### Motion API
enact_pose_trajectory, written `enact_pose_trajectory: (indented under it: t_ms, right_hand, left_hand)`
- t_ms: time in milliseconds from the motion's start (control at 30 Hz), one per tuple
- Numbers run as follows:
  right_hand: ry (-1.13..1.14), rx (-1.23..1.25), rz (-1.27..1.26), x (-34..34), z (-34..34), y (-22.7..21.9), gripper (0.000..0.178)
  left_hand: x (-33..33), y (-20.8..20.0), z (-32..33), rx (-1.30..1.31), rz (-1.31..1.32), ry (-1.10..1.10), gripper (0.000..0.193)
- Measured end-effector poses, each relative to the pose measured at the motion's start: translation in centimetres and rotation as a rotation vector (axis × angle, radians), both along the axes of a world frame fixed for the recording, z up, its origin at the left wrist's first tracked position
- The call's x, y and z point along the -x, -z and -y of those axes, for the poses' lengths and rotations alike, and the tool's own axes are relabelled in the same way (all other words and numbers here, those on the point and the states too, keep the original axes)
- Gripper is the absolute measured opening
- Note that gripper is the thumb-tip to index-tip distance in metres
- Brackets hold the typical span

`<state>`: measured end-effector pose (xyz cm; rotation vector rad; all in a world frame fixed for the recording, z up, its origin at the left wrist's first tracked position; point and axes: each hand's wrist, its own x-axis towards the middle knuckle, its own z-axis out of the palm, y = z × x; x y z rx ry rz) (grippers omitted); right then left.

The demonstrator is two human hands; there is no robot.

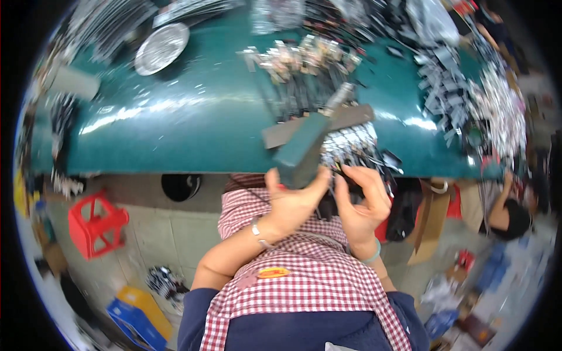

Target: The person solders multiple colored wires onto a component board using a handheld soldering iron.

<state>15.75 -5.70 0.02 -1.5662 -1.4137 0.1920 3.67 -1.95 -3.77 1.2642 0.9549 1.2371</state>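
Head view: a person in a red-checked apron works at the near edge of a teal tabletop [175, 134].
Left hand [290, 202]: closed around the lower end of a dark green rectangular block [301, 153], which tilts up over the near edge.
Right hand [363, 205]: fingers pinched narrow on small dark parts just beside the block; what exactly they grip I cannot tell.
Nearby: a pile of small shiny clips [351, 143] at the near edge, a flat grey strip [328, 123] behind the block.
Risk: the tilted block may slip from the grip, or sweep clips off the near edge.

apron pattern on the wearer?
Red-and-white check apron; the head view shows it below the left hand and right hand.
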Motion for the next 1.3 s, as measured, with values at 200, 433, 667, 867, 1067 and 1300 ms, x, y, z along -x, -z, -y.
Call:
enact_pose_trajectory:
  t_ms: [200, 433, 667, 867, 1067, 1300]
  right_hand:
    - [0.118, -0.002, 0.027, -2.2, -0.7, 1.8, 0.025]
    - [0.149, 0.116, 0.089, -2.4, -0.9, 2.4, 0.024]
    - [0.141, 0.120, 0.114, -2.4, -1.3, 2.6, 0.023]
    - [0.153, 0.127, 0.159, -2.3, -1.4, 2.7, 0.023]
    - [0.145, 0.139, 0.181, -2.3, -1.5, 2.5, 0.023]
    - [0.152, 0.157, 0.186, -2.3, -1.6, 2.3, 0.023]
  left_hand:
    - [2.3, -2.9, -1.4, 0.257, -0.002, 0.077, 0.032]
    - [6.8, -3.4, -0.8, 0.019, -0.379, 0.167, 0.026]
    - [9.0, -3.0, 0.3, -0.040, -0.563, 0.148, 0.028]
    - [9.1, -3.1, -0.3, -0.138, -0.616, 0.230, 0.025]
    - [8.3, -3.9, -0.9, -0.220, -0.650, 0.300, 0.023]
    - [8.0, -4.2, -1.3, -0.223, -0.667, 0.319, 0.022]
